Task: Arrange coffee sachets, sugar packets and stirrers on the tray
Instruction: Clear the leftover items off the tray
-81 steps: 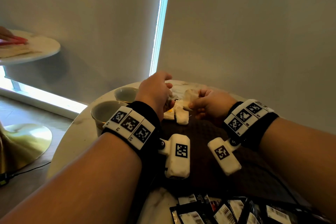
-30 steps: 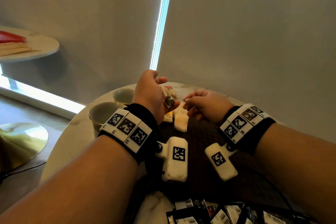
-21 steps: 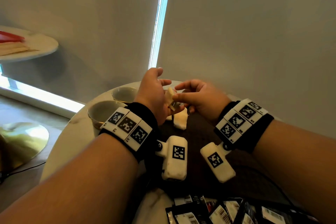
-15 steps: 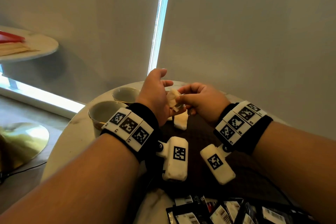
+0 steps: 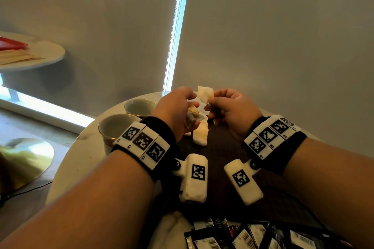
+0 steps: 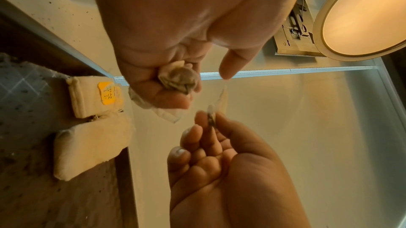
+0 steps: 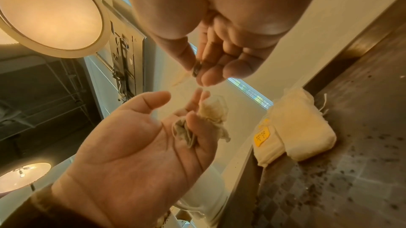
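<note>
Both hands hover over the far end of the dark tray (image 5: 222,143). My left hand (image 5: 192,107) holds a small bunch of crumpled pale sachets (image 6: 178,77) under its curled fingers, the palm turned towards the right hand. A thumb and fingertip of my right hand (image 5: 209,103) pinch one pale sachet (image 5: 205,94) by its lower edge, raised just above the left hand. Two more pale sachets lie side by side at the tray's far edge, one plain (image 6: 92,143), one with an orange tag (image 6: 107,92). No stirrers show.
Two empty cups (image 5: 139,107) (image 5: 115,127) stand on the round marble table (image 5: 66,168) left of the tray. Several black sachets with barcodes (image 5: 242,236) lie near the table's front edge. A second small table (image 5: 44,54) stands far left.
Both hands rose from the tray's far edge. The right hand reached to the left hand's bunch, took one pale sachet from it and lifted it slightly up and right.
</note>
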